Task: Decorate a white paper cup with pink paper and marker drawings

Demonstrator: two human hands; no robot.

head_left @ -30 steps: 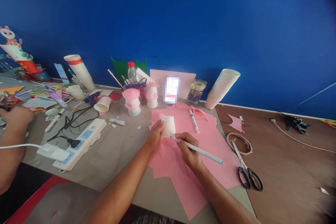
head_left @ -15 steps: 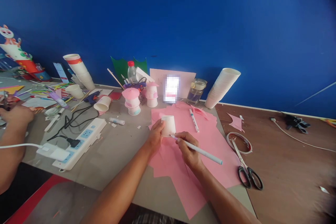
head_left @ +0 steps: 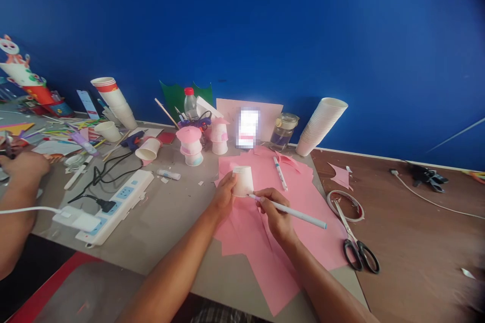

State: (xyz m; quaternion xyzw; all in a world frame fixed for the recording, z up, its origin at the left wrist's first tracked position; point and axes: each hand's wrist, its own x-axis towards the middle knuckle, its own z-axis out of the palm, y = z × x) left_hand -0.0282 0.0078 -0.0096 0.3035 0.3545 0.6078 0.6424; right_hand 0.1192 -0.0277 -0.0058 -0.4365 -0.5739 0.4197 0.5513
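Note:
My left hand grips a small white paper cup turned upside down on a spread of pink paper sheets. My right hand is closed round a white marker pen with a teal end. The pen's tip touches the base edge of the cup on its right side. Both forearms reach in from the bottom of the view.
Scissors and a tape ring lie to the right. A second marker, stacked cups, a jar, pink cup crafts and a power strip surround the paper. Another person's arm rests at the left.
My right hand and the pen shifted slightly right along the cup's lower edge, and the pen now lies flatter. The left hand and cup stayed put.

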